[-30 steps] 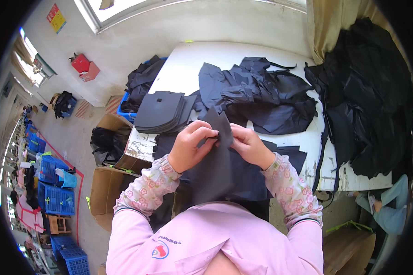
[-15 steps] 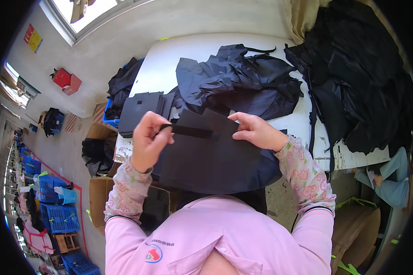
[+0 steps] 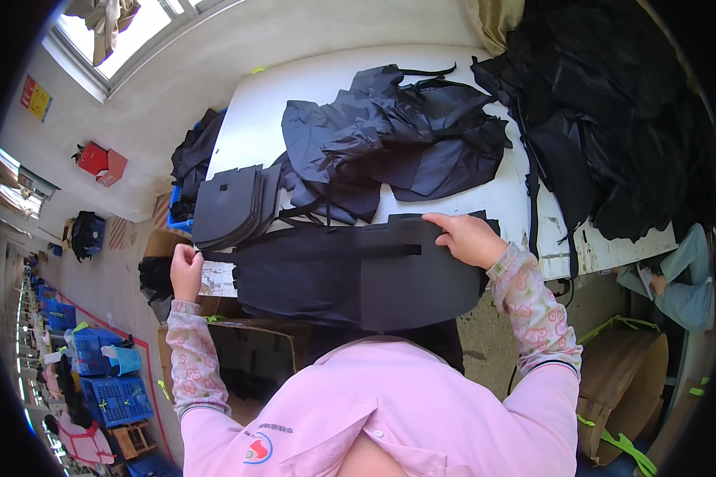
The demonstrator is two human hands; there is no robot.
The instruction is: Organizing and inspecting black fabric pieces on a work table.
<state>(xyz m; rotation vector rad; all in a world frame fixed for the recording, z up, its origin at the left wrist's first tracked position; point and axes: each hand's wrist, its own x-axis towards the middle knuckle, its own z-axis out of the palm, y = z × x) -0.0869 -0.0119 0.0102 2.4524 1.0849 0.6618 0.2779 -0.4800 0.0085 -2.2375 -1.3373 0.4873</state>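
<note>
left hand (image 3: 186,272) fingers curled shut, pinching the far left end of a long black strap (image 3: 310,254). strap runs taut from those fingers across to the right hand (image 3: 471,238), w/ its right end going under the right fingers. right hand fingers bent down, pressing/gripping the top right corner of a wide dark fabric panel (image 3: 358,286); thumb side hidden, so can't tell if strap itself is pinched there or just held against the panel.

panel hangs just below both sets of fingers, spread flat btwn the hands, lower edge dropping over the near edge of the white table (image 3: 254,119) toward the person's pink top.

just beyond the left fingers, up & slightly right: stack of flat dark grey cut pieces (image 3: 231,205), fanned, at the table's left edge. beyond the strap, btwn the hands & further out: crumpled heap of black fabric (image 3: 390,131). beyond & right of the right fingers: big pile of black garments (image 3: 612,119) off the table's far right side.

below the left fingers, under the table edge: open cardboard box (image 3: 239,350). far left of the left hand, on the floor: blue crates (image 3: 107,374).
</note>
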